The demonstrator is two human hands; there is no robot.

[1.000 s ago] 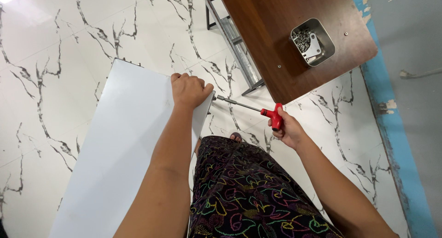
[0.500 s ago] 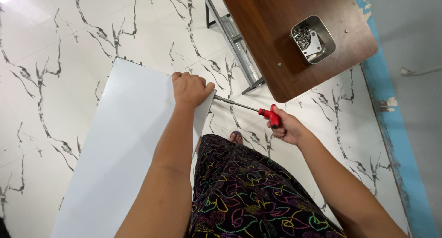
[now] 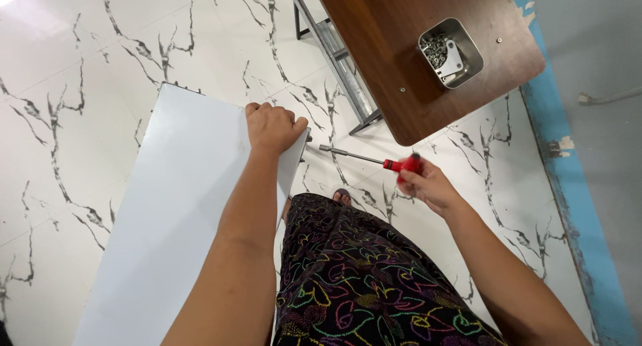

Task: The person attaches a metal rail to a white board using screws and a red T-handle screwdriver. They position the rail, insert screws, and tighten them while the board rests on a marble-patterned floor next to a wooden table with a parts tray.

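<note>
Beside my knee, my left hand (image 3: pixel 273 127) grips the white board (image 3: pixel 180 232), my right hand (image 3: pixel 428 185) holds the red-handled screwdriver (image 3: pixel 374 160); its tip may slip off if the board wobbles.

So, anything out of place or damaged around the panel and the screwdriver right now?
Two small loose screws lie on the brown table, one near its front edge and one beside the metal tray at. The blue floor strip is chipped and worn. The white panel and the red-handled screwdriver look fine.
</note>
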